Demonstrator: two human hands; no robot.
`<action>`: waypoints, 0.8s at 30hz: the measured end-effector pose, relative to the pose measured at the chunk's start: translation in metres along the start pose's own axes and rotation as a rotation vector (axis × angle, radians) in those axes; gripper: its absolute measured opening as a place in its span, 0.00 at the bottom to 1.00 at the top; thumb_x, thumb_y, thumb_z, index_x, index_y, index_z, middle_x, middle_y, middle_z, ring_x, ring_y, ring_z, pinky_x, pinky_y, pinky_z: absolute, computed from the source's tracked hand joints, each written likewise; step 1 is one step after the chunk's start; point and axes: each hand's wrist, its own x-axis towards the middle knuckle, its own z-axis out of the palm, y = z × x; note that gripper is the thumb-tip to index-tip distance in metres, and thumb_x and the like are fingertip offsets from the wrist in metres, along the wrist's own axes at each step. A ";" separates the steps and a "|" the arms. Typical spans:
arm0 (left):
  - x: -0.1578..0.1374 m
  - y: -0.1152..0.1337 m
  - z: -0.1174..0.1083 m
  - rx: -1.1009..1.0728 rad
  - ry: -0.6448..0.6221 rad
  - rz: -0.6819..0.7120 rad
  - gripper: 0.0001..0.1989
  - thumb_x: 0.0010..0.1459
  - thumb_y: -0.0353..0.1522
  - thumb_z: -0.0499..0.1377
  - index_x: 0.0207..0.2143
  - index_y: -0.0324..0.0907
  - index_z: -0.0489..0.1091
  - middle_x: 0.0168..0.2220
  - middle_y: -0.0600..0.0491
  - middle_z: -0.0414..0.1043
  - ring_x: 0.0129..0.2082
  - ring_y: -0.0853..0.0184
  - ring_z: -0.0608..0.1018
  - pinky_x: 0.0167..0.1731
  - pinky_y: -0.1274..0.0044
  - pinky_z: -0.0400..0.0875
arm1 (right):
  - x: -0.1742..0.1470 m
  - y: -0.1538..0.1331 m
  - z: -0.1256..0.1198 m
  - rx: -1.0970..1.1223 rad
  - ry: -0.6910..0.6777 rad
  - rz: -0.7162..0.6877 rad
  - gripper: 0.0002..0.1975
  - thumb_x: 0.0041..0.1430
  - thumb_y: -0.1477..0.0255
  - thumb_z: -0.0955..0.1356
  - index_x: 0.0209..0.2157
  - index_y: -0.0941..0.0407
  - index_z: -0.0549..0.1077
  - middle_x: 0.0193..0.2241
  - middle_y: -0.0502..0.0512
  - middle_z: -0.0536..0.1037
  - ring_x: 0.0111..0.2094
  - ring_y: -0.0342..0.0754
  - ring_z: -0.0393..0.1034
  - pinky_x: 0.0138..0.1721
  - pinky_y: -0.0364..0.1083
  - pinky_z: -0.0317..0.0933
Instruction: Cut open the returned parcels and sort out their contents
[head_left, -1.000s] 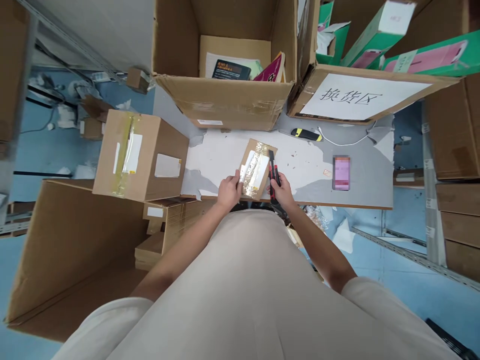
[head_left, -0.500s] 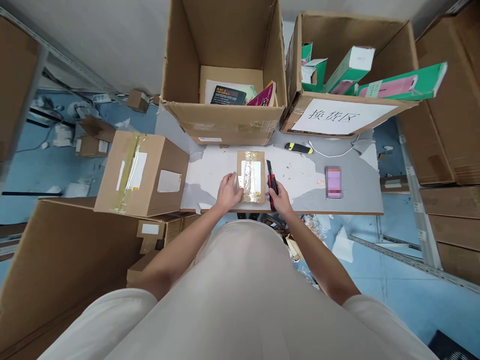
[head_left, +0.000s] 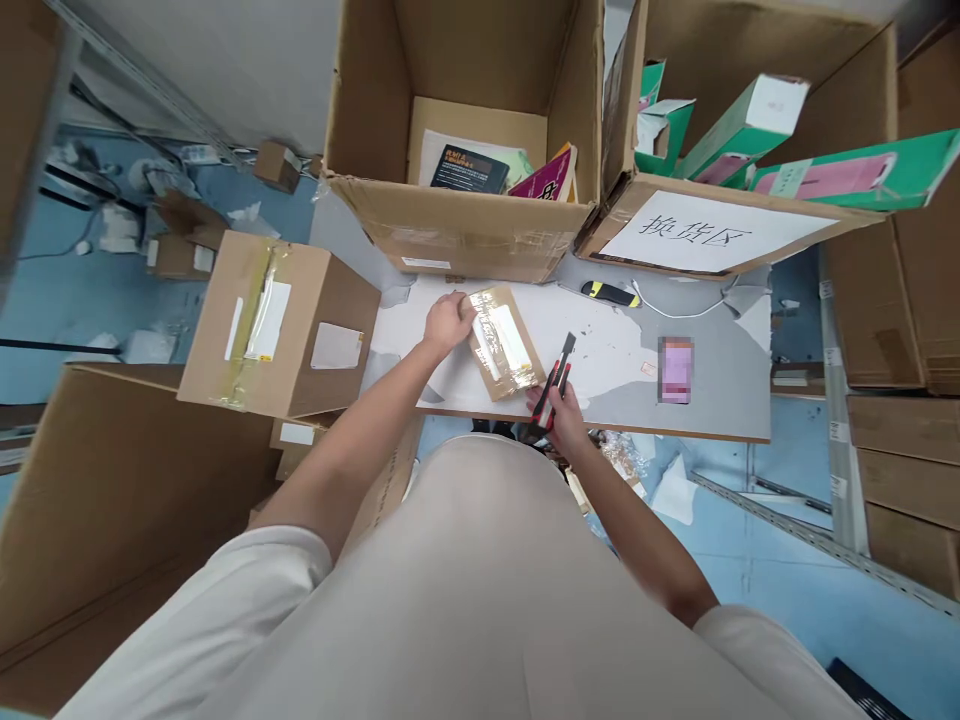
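Note:
A small flat cardboard package (head_left: 504, 340), with a white label and clear tape across it, sits turned at an angle over the table. My left hand (head_left: 448, 322) grips its upper left corner. My right hand (head_left: 562, 415) holds a red and black utility knife (head_left: 553, 390) whose blade points up and away from me. The fingertips of that hand come close to the package's lower right corner; whether they touch it I cannot tell.
A taped carton (head_left: 277, 325) stands at the left. Behind the table surface (head_left: 622, 370) are a deep box with books (head_left: 465, 235) and a box of green packs (head_left: 690, 225). A yellow and black cutter (head_left: 610, 293) and a pixelated pink item (head_left: 676, 370) lie to the right.
The package has rotated counterclockwise, its top leaning left. My left hand has moved up to its upper corner. My right hand and the knife have shifted, and the blade now slants rightward.

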 end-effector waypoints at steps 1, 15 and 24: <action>-0.013 -0.003 -0.003 0.003 0.043 -0.070 0.20 0.57 0.38 0.54 0.48 0.36 0.68 0.46 0.42 0.73 0.47 0.55 0.74 0.49 0.66 0.67 | 0.011 -0.008 0.000 -0.007 0.016 -0.052 0.24 0.50 0.56 0.71 0.45 0.49 0.62 0.40 0.50 0.78 0.43 0.49 0.75 0.42 0.49 0.70; -0.084 0.001 0.003 0.044 0.163 0.041 0.33 0.54 0.43 0.56 0.58 0.36 0.56 0.61 0.37 0.55 0.63 0.54 0.58 0.59 0.65 0.55 | 0.066 -0.069 -0.029 -0.656 -0.067 -0.234 0.29 0.53 0.54 0.66 0.53 0.55 0.63 0.37 0.52 0.74 0.23 0.40 0.70 0.28 0.44 0.68; -0.053 0.022 0.001 0.336 -0.215 0.285 0.60 0.39 0.58 0.62 0.66 0.35 0.44 0.67 0.33 0.42 0.66 0.40 0.46 0.60 0.49 0.28 | 0.033 -0.067 -0.037 -0.837 -0.155 -0.114 0.37 0.58 0.63 0.63 0.67 0.45 0.47 0.37 0.51 0.73 0.20 0.38 0.67 0.23 0.43 0.68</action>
